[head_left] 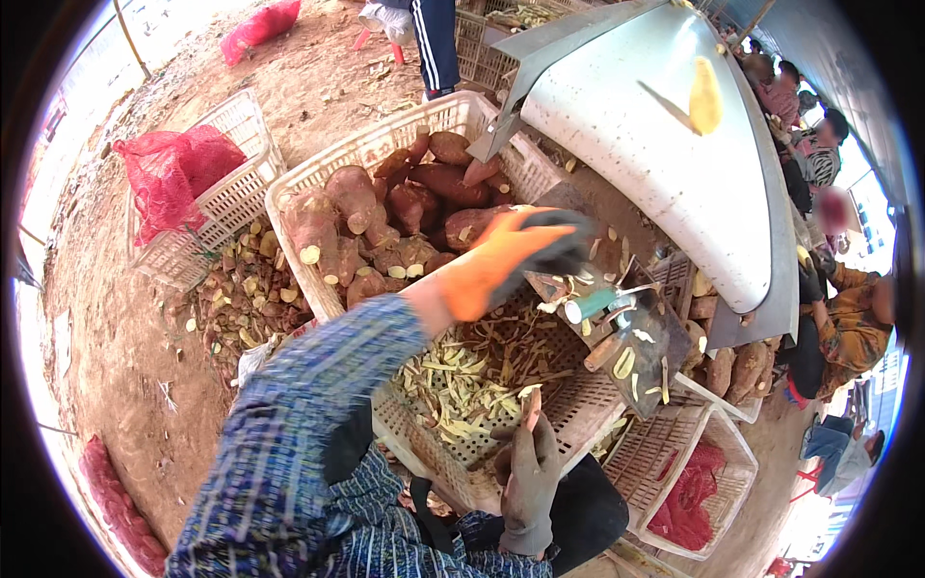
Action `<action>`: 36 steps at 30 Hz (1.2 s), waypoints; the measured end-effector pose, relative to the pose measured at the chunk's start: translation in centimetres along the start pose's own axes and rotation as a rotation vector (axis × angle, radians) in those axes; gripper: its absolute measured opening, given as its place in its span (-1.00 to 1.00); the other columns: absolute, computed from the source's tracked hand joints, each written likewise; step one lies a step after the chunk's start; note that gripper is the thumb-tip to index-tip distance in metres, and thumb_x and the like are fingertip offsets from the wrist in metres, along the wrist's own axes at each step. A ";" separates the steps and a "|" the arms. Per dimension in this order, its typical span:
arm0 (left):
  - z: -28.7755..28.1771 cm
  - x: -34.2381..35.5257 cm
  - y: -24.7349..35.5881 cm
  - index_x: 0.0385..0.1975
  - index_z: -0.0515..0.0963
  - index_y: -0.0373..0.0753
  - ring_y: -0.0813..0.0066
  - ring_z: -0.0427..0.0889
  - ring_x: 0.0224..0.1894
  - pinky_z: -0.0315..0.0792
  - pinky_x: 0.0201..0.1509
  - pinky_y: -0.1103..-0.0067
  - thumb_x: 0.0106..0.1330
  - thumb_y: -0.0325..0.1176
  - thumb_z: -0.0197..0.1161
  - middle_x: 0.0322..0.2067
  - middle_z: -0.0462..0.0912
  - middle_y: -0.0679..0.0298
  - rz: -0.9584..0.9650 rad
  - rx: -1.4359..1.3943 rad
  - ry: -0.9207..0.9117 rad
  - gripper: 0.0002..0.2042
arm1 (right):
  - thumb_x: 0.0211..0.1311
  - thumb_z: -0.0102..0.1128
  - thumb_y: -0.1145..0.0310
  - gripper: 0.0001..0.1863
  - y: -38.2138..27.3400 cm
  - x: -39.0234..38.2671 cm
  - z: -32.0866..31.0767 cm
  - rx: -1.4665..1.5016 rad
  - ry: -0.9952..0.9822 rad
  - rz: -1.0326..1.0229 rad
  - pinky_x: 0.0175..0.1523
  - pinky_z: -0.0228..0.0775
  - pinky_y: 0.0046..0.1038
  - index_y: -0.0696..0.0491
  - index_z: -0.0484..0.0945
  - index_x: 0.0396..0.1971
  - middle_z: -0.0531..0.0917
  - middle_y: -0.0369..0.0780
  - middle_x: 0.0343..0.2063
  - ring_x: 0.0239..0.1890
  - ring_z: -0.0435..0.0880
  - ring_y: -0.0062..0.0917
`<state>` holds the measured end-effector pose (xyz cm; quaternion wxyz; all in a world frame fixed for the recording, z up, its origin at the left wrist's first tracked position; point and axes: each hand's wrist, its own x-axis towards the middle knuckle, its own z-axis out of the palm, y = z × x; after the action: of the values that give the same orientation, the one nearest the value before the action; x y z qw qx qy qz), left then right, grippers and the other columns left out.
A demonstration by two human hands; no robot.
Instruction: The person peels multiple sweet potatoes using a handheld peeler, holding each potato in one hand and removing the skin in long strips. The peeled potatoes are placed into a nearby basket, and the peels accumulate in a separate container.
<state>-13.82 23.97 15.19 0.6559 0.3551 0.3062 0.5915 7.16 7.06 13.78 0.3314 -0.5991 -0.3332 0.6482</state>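
My left hand (525, 246), in a blurred orange and dark glove, reaches over a white crate (294, 279) of red-skinned sweet potatoes (448, 183) toward a metal board (646, 356); what it holds, if anything, is unclear. On the board lie a green cylindrical tool (588, 305), a wooden handle (604, 352) and pale peel scraps. My right hand (525, 472), in a grey glove at the lower middle, is closed round a small narrow item I cannot make out, above a crate of peelings (443, 385).
A white sloped chute (655, 144) fills the upper right. Crates with red mesh bags (173, 173) (689, 491) stand left and lower right, beside trimmings (246, 289) and a long red sack (116, 501). Co-workers (848, 328) sit along the right; someone's striped trouser leg (434, 48) shows at the top.
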 end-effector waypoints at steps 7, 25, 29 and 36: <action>-22.3 -1.2 -2.5 0.27 0.40 -0.19 -0.01 0.42 0.23 0.25 0.36 0.21 0.19 -0.17 0.32 0.17 0.46 0.00 -0.292 1.642 0.466 -0.39 | 0.44 -0.05 0.39 -0.61 1.1 2.3 3.0 -0.057 -0.066 0.190 -0.56 0.18 -0.71 0.15 0.38 0.21 0.68 -0.21 -0.30 -0.61 0.43 -0.78; -27.7 -5.7 -1.2 0.38 0.29 -0.09 -0.03 0.07 0.47 -0.10 0.50 -0.06 0.18 -0.25 0.23 0.37 0.21 0.01 -0.647 2.631 -0.128 -0.32 | 0.46 0.11 0.33 -0.74 2.7 5.1 4.9 -0.002 0.098 0.302 -0.53 0.18 -0.65 0.07 0.52 0.06 0.54 -0.40 -0.52 -0.57 0.39 -0.78; -27.0 -3.9 0.7 0.31 0.34 -0.14 -0.04 0.25 0.35 0.12 0.45 0.10 0.10 -0.36 0.33 0.31 0.27 0.01 -0.185 2.384 0.125 -0.32 | 0.51 0.06 0.27 -0.79 3.9 5.0 4.3 -0.034 0.104 0.328 -0.55 0.21 -0.66 0.07 0.52 -0.07 0.55 -0.37 -0.57 -0.62 0.40 -0.76; -24.6 0.1 -1.9 0.17 0.45 -0.21 0.03 0.42 0.19 0.26 0.35 0.22 0.19 -0.30 0.19 0.11 0.44 0.02 -0.103 2.347 -0.093 -0.51 | 0.52 0.03 0.28 -0.80 4.5 5.7 4.5 -0.083 0.040 0.226 -0.56 0.25 -0.64 0.08 0.52 -0.07 0.55 -0.36 -0.59 -0.63 0.42 -0.77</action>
<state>-32.95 26.48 -0.15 -0.0394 0.7501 0.6535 -0.0938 2.20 9.16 7.18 0.2376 -0.6591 -0.2834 0.6549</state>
